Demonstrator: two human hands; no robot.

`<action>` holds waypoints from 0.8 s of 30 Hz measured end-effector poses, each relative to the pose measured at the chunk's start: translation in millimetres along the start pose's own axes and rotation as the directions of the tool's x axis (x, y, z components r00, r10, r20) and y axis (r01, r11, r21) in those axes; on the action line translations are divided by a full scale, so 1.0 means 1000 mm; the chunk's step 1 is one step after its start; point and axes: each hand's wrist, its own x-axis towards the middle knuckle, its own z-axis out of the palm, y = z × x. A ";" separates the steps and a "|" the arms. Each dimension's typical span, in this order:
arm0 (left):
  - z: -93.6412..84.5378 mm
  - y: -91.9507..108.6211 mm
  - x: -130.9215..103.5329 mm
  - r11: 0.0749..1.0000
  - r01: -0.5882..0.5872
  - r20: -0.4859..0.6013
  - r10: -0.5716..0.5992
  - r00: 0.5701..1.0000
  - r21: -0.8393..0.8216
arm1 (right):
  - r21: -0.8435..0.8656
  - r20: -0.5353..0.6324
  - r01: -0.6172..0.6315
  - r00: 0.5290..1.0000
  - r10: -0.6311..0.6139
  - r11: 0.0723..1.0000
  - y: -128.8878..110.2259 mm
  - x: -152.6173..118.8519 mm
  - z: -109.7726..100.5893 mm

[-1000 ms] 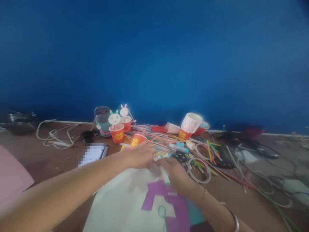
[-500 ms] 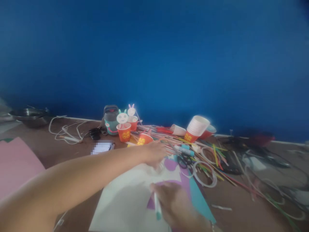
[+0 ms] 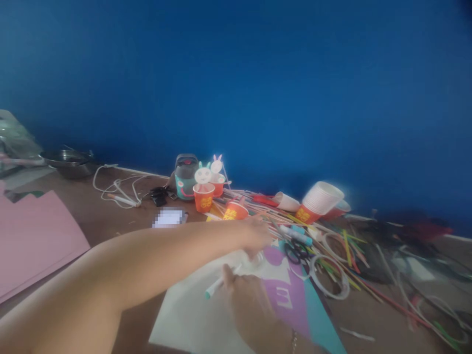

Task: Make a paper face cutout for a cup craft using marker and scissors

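A white marker (image 3: pixel 214 287) with a teal end is gripped in my right hand (image 3: pixel 245 297), its teal end pointing toward the lower left. That hand is over a large white sheet (image 3: pixel 184 314), which lies on purple paper (image 3: pixel 291 300) and teal paper (image 3: pixel 326 314) with cut-out shapes. My left arm reaches across the sheet, and my left hand (image 3: pixel 256 236) rests at its far edge with the fingers spread, somewhat blurred. Black-handled scissors (image 3: pixel 293 251) lie just right of my left hand. Beside them are teal-and-white markers (image 3: pixel 300 236). The marker's other end is partly hidden by my right hand.
Red paper cups (image 3: pixel 203 199) with rabbit-face cut-outs stand behind. A cup stack (image 3: pixel 319 201) leans at the back right among several coloured sticks and tape rolls (image 3: pixel 330 278). Pink paper (image 3: pixel 37 236), a phone (image 3: pixel 168 218), a cable (image 3: pixel 118 184) and a metal bowl (image 3: pixel 70 162) are left.
The view has shifted, so the table's things appear farther right. My right hand has turned the marker from pointing down to pointing lower left. My left hand stays at the sheet's far edge.
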 end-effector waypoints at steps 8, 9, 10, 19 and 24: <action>0.003 0.001 0.010 1.000 -0.016 0.032 0.016 0.999 0.006 | 0.032 0.044 -0.100 0.994 0.098 0.994 0.006 0.019 0.000; 0.004 0.001 0.011 1.000 -0.018 0.032 0.018 0.999 0.002 | 0.037 0.040 -0.122 0.992 0.120 0.992 0.006 0.019 -0.001; 0.004 0.001 0.011 1.000 -0.021 0.029 0.021 0.999 0.000 | 0.042 0.014 -0.131 0.991 0.130 0.991 0.006 0.019 -0.003; 0.005 0.001 0.014 0.998 -0.053 -0.002 0.053 0.999 -0.031 | 0.027 -0.432 0.095 0.899 -0.074 0.995 0.019 -0.009 -0.001; 0.010 0.002 0.015 0.997 -0.069 -0.033 0.068 0.997 -0.043 | 0.087 -0.393 0.129 0.916 -0.085 0.988 0.014 -0.020 0.016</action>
